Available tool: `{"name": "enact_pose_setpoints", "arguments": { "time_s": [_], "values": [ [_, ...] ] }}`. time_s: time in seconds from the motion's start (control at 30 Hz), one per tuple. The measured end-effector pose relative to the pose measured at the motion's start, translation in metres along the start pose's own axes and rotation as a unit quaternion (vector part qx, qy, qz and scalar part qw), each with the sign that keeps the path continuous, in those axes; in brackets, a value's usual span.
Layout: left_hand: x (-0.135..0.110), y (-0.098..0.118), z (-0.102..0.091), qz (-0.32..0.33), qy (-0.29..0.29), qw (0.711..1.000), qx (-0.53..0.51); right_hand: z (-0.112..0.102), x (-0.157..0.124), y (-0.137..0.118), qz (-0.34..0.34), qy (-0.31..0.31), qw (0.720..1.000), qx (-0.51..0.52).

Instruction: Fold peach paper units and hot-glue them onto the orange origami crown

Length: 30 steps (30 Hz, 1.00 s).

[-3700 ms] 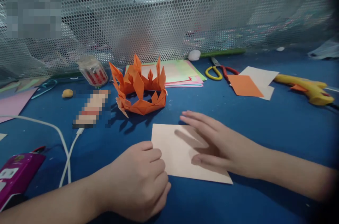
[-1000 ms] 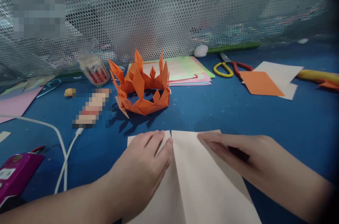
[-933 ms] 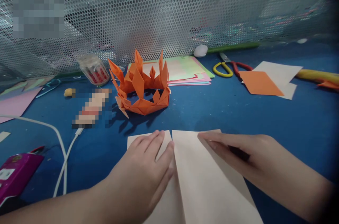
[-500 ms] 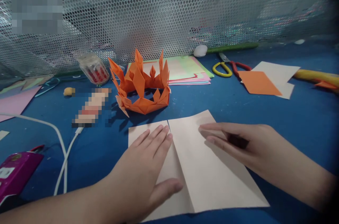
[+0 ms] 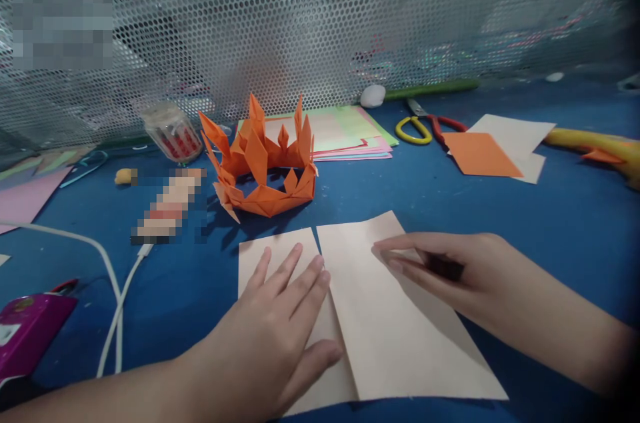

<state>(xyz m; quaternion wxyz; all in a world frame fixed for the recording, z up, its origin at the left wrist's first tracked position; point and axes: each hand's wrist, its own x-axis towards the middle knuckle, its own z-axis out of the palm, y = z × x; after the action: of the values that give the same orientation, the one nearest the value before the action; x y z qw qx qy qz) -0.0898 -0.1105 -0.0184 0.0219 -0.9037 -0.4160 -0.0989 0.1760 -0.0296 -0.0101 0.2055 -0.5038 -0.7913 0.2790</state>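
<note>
Left hand (image 5: 285,323): fingers spread flat on the cream paper (image 5: 395,336), apparently steadying it.
Right hand (image 5: 450,270): thumb and fingers drawn close over the same paper; whether they pinch it cannot be told.
Orange crown (image 5: 260,200): stands beyond the left hand, seemingly leaving room for both.
Blue worktop (image 5: 360,193): spreads beneath both hands.
Perforated screen (image 5: 310,30): rises beyond them.
</note>
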Motion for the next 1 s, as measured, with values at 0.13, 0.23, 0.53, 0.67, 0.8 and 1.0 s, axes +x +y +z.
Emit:
{"name": "enact_pose_setpoints", "arguments": {
  "time_s": [0.13,0.23,0.53,0.67,0.8,1.0],
  "values": [
    [0.005,0.003,-0.004,0.079,0.063,0.994,0.046,-0.002,-0.001,-0.001,-0.003,-0.002,1.000,0.001],
    [0.008,0.004,-0.008,0.067,0.101,0.992,0.046,-0.003,-0.001,-0.002,0.002,-0.007,1.000,-0.005],
    [-0.006,0.014,0.005,0.002,0.004,1.000,-0.008,-0.003,-0.002,-0.004,-0.002,0.001,1.000,0.002],
    [-0.003,0.011,-0.003,0.016,-0.006,1.000,-0.003,-0.003,-0.003,-0.002,-0.001,0.008,1.000,0.005],
    [0.000,0.009,-0.010,0.038,-0.033,0.999,-0.011,-0.003,-0.003,0.000,-0.006,0.009,1.000,0.007],
    [-0.009,0.016,0.010,0.008,0.046,0.999,-0.002,-0.003,-0.003,0.000,-0.005,0.030,1.000,-0.004]
  ]
}}
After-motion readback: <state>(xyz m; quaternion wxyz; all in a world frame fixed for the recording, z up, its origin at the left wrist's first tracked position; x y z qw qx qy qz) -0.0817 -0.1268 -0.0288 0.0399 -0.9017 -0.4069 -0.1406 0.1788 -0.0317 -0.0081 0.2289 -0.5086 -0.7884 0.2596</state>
